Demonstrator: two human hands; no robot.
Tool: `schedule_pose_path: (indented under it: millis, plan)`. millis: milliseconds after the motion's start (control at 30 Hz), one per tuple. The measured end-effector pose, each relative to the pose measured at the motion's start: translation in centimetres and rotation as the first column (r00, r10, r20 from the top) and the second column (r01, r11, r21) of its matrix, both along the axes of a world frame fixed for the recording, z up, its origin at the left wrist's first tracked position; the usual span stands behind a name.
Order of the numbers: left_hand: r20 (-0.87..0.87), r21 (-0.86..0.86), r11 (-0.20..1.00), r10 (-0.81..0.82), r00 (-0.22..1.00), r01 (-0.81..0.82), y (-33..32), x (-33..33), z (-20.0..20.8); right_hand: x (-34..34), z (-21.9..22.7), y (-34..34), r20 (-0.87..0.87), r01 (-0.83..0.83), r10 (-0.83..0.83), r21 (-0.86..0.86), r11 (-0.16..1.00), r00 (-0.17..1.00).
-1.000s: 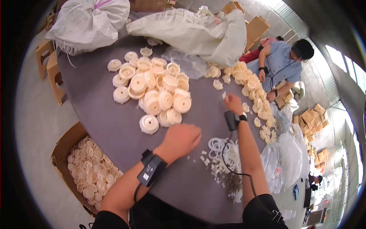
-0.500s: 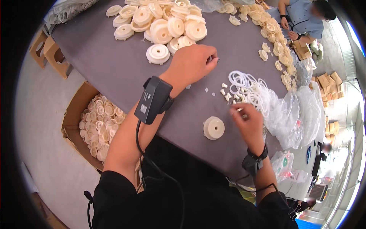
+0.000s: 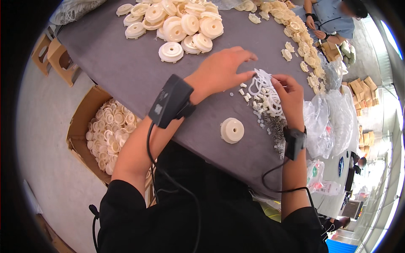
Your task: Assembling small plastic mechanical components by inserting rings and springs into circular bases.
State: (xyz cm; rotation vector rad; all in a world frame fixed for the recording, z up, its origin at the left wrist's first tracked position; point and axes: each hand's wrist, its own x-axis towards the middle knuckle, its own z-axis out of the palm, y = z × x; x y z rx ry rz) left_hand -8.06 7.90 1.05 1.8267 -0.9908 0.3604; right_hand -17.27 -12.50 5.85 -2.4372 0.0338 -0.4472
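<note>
Fingers [image 3: 247, 55] of your left hand [image 3: 223, 69] stood apart beside thin white plastic rings [image 3: 275, 105]; your right hand [image 3: 291, 95] curled at them, grip indeterminable; one round, stepped, cream plastic disc [image 3: 230, 130] sat alone before you, apparently for ready reach.

Thin white rings [image 3: 270, 98] lie in a heap.

The table [image 3: 126, 76] carries discs [image 3: 190, 24] far left, lobed pieces [image 3: 313, 63] far right. Nearer lie rings [image 3: 276, 105], pegs [image 3: 247, 98], a lone disc [image 3: 232, 130].
</note>
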Motion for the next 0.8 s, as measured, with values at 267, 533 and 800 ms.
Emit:
schedule_pose_path:
  millis: [267, 533, 800]
  plan:
    - [-0.428, -0.141, 0.981, -0.183, 0.885, 0.135, -0.1, -3.7, 1.7, -3.0, 0.7, 1.5, -0.068, -0.055, 0.128, 0.638, 0.768, 0.989]
    - [0.028, 0.027, 0.989, 0.147, 0.989, -0.148, -1.4, -3.4, -1.7, -3.4, -1.2, 1.1, -0.101, 0.007, 0.105, 0.752, 0.66, 0.989]
    - [-0.617, -0.337, 0.892, -0.452, 0.644, 0.302, 1.1, -6.4, 1.5, -5.3, -1.9, 1.5, -0.171, 0.032, 0.288, 0.903, 0.429, 0.942]
